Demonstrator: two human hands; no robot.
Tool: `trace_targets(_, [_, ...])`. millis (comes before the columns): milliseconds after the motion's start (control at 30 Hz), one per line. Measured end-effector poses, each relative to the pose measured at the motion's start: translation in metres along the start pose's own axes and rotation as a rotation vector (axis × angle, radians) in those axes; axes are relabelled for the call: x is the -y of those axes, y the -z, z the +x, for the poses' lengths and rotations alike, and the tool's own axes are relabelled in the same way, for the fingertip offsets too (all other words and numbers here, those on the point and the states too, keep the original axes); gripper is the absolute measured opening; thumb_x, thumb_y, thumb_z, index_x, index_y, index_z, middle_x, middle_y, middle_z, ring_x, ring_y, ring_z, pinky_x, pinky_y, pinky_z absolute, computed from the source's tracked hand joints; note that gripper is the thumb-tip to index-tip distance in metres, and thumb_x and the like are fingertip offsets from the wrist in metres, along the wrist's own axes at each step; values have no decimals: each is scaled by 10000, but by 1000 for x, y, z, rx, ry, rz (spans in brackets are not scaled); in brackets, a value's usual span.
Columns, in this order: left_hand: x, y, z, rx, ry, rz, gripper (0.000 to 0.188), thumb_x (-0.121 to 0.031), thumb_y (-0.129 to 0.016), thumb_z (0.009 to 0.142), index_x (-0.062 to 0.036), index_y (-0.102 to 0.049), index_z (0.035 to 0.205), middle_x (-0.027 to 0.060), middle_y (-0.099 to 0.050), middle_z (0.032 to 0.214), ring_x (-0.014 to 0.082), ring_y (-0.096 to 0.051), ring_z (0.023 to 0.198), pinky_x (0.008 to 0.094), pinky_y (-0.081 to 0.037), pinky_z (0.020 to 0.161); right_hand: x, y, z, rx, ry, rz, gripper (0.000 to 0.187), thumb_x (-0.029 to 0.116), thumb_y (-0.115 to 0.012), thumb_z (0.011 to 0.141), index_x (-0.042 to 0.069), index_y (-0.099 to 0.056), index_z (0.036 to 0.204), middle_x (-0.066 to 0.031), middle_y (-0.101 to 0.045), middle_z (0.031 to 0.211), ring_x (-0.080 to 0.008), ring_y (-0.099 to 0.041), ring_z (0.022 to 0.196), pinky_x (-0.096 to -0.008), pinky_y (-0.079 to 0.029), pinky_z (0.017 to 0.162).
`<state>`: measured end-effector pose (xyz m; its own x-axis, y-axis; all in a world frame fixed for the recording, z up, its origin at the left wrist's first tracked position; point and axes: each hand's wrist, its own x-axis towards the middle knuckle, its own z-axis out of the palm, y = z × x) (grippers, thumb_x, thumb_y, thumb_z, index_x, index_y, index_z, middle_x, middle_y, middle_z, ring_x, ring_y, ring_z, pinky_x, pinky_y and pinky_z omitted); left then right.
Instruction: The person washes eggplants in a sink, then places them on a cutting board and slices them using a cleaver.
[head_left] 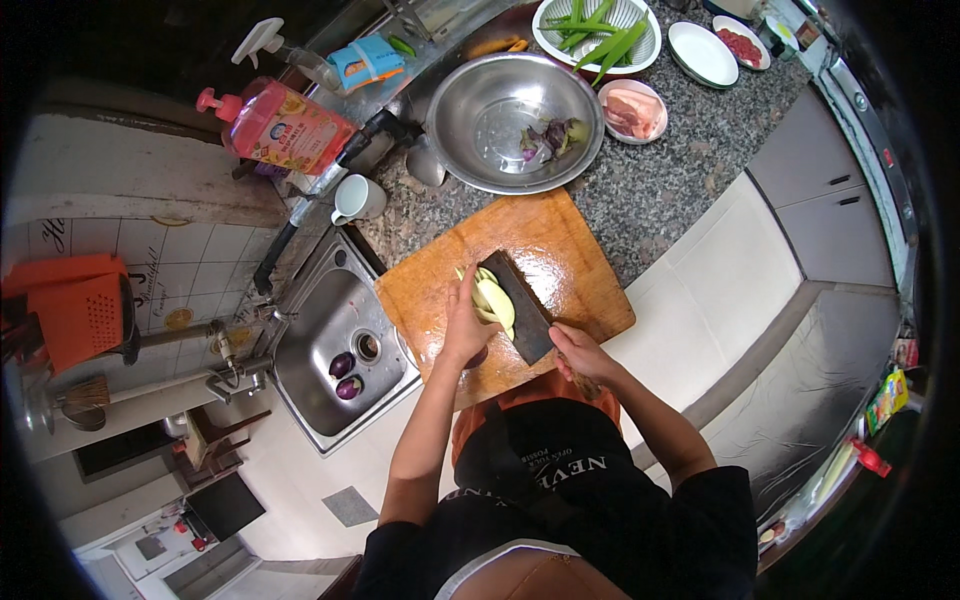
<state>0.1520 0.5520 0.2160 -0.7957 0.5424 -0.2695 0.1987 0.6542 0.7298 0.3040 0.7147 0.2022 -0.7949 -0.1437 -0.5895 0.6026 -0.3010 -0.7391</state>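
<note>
The left hand point(464, 325) lies flat-fingered on a pile of pale yellow-green slices point(492, 298), the fingers drawn together and pressing down to steady them. Right against those fingers stands the broad dark blade of a cleaver point(522, 305), its edge down among the slices. The right hand point(578, 352) is wrapped tight around the cleaver's handle, closed in a fist near the board's front edge.

The slices sit about the middle of a wet wooden cutting board point(560, 245), which lies slantwise on a speckled stone counter point(660, 180). Just behind the board is a big steel bowl point(495, 110) with some purple and green scraps in its bottom. Beside that bowl, to the right, is a small pink dish of raw meat point(632, 110), and farther back a white colander point(640, 45) full of long green stalks and two white plates point(702, 52), one holding something red.

To the left of the board the counter drops into a steel sink point(335, 345); two small dark purple things point(345, 375) lie near its drain. A white mug point(358, 198) stands at the sink's back corner, with a pink pump bottle point(285, 125) behind it.
</note>
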Motion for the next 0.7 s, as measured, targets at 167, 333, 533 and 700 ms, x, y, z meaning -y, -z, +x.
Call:
trace_targets(167, [-9, 8, 0, -23, -55, -115, 1056, 41, -779, 485, -134, -228, 1368, 179, -375, 1219, 335, -397, 1148, 376, -361, 973, 34, -5, -17, 1, -9, -27, 290, 312, -307, 960, 79, -386, 807, -18, -420, 525, -104, -412, 415, -248, -375, 409])
trace_targets(333, [-91, 55, 42, -13, -63, -195, 1068, 7, -805, 504, -142, -210, 1379, 194, -371, 1225, 313, -424, 1136, 360, -399, 955, 98, 10, -28, -108, 164, -96, 250, 311, -350, 952, 92, -409, 847, -15, -434, 537, -97, -422, 420, -234, -374, 395])
trace_targets(533, [-132, 74, 135, -109, -298, -119, 974, -11, -771, 578, -129, -225, 1376, 180, -417, 1240, 243, -553, 968, 317, -485, 792, 198, 36, -14, -365, 354, -413, 165, 213, -465, 906, 53, -431, 892, -31, -479, 567, -114, -492, 470, -263, -410, 439])
trace_targets(700, [-73, 62, 147, -67, -304, -134, 472, -61, -680, 720, -47, -509, 1160, 115, -604, 974, 173, -593, 853, 283, -491, 737, 204, 76, 32, -753, 622, -1095, 236, 190, -510, 861, 2, -433, 981, -117, -538, 626, -191, -539, 491, -336, -428, 492])
